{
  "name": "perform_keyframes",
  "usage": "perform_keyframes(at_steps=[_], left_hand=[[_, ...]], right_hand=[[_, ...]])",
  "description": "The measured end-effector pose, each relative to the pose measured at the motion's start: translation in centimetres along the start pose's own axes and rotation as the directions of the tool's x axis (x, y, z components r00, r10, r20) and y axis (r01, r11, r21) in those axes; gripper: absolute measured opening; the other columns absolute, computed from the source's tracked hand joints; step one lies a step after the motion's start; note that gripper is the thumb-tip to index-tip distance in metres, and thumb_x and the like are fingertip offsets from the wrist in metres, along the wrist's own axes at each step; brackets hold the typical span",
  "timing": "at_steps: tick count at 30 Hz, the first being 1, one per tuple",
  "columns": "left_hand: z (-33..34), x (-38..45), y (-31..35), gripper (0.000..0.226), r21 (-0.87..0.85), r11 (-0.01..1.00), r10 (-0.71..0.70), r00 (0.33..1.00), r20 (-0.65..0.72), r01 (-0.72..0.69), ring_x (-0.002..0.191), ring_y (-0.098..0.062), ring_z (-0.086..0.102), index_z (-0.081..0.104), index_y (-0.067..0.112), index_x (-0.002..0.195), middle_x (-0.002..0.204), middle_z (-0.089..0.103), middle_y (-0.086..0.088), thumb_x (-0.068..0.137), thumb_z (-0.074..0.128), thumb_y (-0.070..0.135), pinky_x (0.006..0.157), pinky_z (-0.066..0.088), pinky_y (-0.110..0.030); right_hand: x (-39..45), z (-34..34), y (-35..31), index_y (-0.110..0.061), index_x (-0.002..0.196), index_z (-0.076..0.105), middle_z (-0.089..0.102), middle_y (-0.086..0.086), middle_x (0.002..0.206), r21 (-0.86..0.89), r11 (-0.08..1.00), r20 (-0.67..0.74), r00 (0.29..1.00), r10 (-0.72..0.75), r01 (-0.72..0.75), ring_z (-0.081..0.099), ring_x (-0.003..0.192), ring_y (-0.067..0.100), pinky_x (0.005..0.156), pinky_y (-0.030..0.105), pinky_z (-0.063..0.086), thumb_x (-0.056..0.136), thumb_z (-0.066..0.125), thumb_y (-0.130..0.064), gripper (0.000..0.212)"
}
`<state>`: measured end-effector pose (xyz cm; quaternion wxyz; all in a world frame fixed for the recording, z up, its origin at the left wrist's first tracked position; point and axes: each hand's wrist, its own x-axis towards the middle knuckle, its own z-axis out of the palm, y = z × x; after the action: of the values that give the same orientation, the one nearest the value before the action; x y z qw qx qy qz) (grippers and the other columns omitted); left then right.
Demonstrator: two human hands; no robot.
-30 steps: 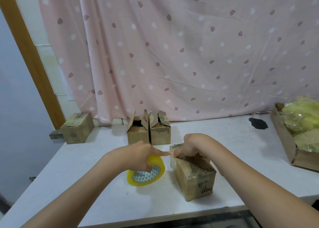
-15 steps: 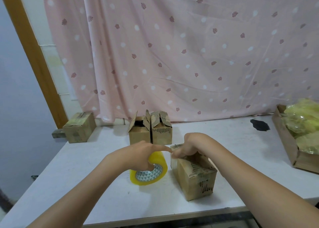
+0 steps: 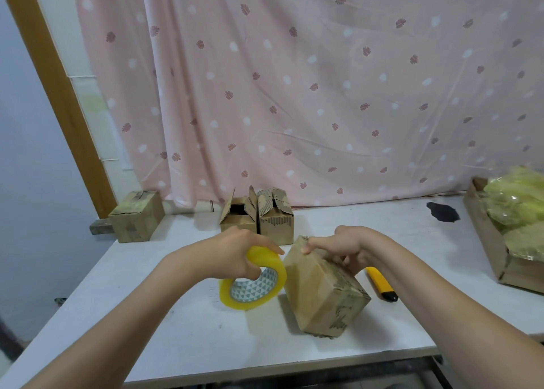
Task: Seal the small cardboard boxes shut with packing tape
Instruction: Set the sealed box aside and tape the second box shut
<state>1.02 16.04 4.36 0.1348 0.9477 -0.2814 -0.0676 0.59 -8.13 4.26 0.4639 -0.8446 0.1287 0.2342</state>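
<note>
A small cardboard box sits tilted up on one edge on the white table, near its front. My right hand grips the box's raised top edge, fingers curled over it. My left hand holds a yellow roll of packing tape against the box's left face, thumb through the core. Two open-flapped boxes stand side by side behind my hands. A closed box sits at the far left corner.
A yellow utility knife lies just right of the tilted box. A shallow cardboard tray with yellow plastic-wrapped bundles sits at the right edge. A dark patch marks the far right tabletop. A pink curtain hangs behind.
The box has been tipped up onto an edge by my right hand, uncovering the yellow knife. My left hand has lifted the tape roll off the table against the box's side.
</note>
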Motion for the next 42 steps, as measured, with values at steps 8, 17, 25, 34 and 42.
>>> perform_keyframes(at_steps=[8,17,25,34,42], left_hand=[[0.1,-1.0,-0.2,0.078,-0.003,1.0,-0.021,0.999,0.041,0.022,0.053,-0.011,0.04,0.038,0.072,0.133,0.067,0.046,0.003,0.085,0.064,0.015,0.05,0.039,-0.022],[-0.1,-0.9,0.6,0.078,0.076,0.997,-0.03,0.991,0.128,0.02,0.056,-0.009,0.042,0.041,0.068,0.134,0.069,0.042,0.007,0.088,0.064,0.01,0.054,0.036,-0.022],[1.1,0.8,1.7,0.078,0.198,0.98,-0.008,0.986,0.167,-0.025,0.066,-0.012,0.045,0.038,0.065,0.138,0.08,0.049,0.0,0.087,0.062,0.012,0.059,0.044,-0.033],[2.0,1.6,2.9,0.079,0.255,0.965,0.033,0.992,0.12,-0.063,0.063,-0.014,0.046,0.035,0.06,0.145,0.074,0.051,-0.004,0.089,0.06,0.01,0.054,0.041,-0.031],[2.6,1.6,3.5,0.074,0.29,0.955,0.043,0.995,0.091,-0.068,0.093,-0.024,0.057,0.034,0.055,0.147,0.091,0.057,-0.003,0.089,0.059,0.015,0.077,0.054,-0.045]], right_hand=[[1.3,-1.1,2.1,0.002,0.115,0.054,0.055,0.011,0.076,0.148,0.989,0.049,0.999,0.016,-0.023,0.059,0.069,0.029,0.071,0.042,0.059,0.072,0.079,-0.04,0.065],[1.4,-1.5,2.4,0.003,0.115,0.058,0.063,0.017,0.092,0.151,0.988,0.136,0.991,0.017,-0.038,0.065,0.078,0.034,0.074,0.043,0.058,0.077,0.074,-0.039,0.059],[0.9,-2.0,3.0,0.004,0.113,0.055,0.057,0.014,0.088,0.181,0.982,0.131,0.991,0.03,-0.054,0.061,0.074,0.029,0.064,0.04,0.056,0.087,0.067,-0.034,0.048],[-0.4,-2.7,1.1,0.008,0.116,0.057,0.068,0.023,0.107,-0.186,0.982,-0.058,0.998,-0.031,0.02,0.069,0.076,0.03,0.082,0.042,0.06,0.092,0.066,-0.021,0.039],[-1.2,0.4,-1.2,-0.001,0.14,0.035,0.048,0.019,0.139,-0.513,0.855,-0.08,0.996,0.045,-0.079,0.058,0.117,0.034,0.101,0.041,0.048,0.091,0.057,-0.057,0.078]])
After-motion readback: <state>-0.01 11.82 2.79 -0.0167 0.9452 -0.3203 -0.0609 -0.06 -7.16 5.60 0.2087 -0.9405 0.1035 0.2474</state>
